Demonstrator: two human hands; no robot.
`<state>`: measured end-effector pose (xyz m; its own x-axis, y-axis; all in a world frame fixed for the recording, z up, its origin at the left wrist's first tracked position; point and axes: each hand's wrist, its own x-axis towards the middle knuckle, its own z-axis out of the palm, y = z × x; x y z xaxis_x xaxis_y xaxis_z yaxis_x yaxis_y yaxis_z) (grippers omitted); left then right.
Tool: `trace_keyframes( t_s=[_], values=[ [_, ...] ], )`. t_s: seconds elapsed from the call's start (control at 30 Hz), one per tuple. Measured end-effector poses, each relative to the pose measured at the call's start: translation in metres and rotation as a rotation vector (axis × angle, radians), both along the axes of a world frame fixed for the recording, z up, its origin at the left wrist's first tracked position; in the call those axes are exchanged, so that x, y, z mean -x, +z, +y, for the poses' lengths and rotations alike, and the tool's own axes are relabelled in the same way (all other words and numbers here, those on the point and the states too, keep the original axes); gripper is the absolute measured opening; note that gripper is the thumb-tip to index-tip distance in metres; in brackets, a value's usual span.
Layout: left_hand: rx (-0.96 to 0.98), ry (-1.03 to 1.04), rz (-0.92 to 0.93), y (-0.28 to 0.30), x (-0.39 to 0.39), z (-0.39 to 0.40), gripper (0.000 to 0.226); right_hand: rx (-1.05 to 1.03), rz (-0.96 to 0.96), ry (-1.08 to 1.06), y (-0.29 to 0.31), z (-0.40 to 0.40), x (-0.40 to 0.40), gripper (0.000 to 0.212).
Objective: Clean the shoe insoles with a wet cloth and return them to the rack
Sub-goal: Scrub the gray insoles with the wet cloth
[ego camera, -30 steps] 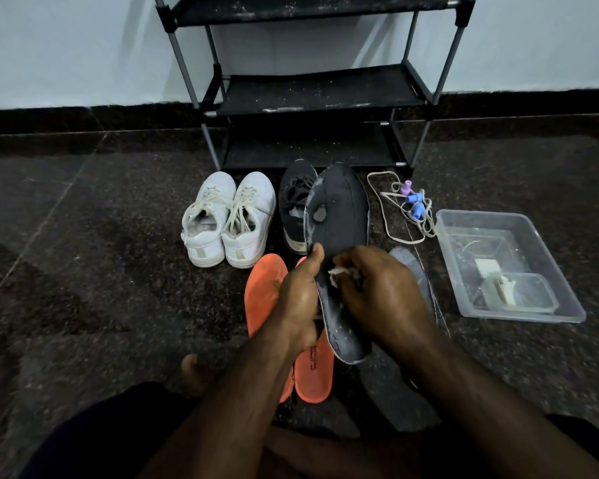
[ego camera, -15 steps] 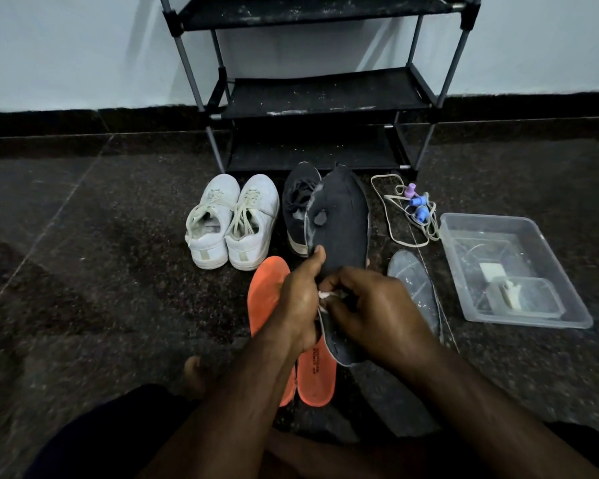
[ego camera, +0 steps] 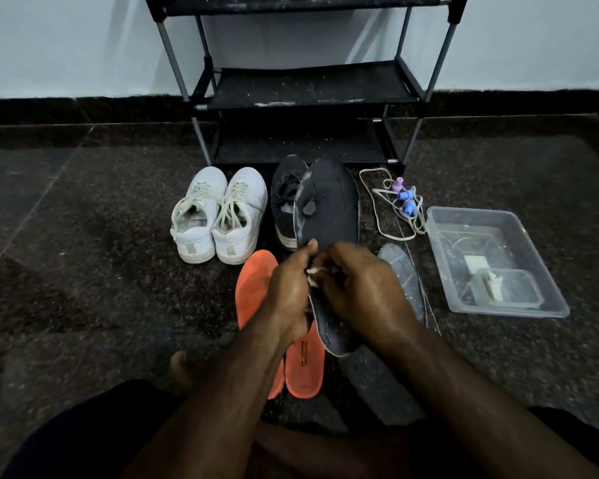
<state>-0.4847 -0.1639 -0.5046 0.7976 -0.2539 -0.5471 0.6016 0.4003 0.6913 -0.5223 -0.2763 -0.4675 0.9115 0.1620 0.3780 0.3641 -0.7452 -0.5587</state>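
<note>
My left hand [ego camera: 289, 288] grips the left edge of a dark grey insole [ego camera: 329, 205], held up off the floor with its toe end pointing away from me. My right hand [ego camera: 360, 288] pinches a small white wet cloth [ego camera: 313, 271] against the middle of that insole. Two orange insoles [ego camera: 256, 281] lie flat on the floor under my hands. Another grey insole [ego camera: 403, 274] lies on the floor to the right. The black shoe rack [ego camera: 312, 84] stands against the wall ahead.
A pair of white sneakers [ego camera: 218, 216] sits left of a black shoe [ego camera: 286, 202] in front of the rack. A clear plastic tub [ego camera: 491, 261] with water and a smaller container is at the right. White laces with coloured pegs [ego camera: 400, 202] lie beside it.
My right hand with the cloth has slid left and up along the insole toward my left thumb. The insole stays raised in my left hand.
</note>
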Motion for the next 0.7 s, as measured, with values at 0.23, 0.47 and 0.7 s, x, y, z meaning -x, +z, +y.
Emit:
trace_keyframes(
  t_s=[0.23,0.47,0.7],
  values=[
    [-0.033,0.045,0.032,0.000,-0.001,0.004,0.052,0.033,0.086,0.124,-0.002,0.003,0.006,0.016],
    [0.010,0.030,0.019,-0.002,0.002,0.000,0.050,0.052,-0.013,0.025,-0.001,0.006,0.001,0.016],
    [0.057,0.050,-0.022,-0.006,0.000,-0.002,0.038,-0.180,0.152,0.062,0.018,-0.012,0.007,0.013]
  ],
)
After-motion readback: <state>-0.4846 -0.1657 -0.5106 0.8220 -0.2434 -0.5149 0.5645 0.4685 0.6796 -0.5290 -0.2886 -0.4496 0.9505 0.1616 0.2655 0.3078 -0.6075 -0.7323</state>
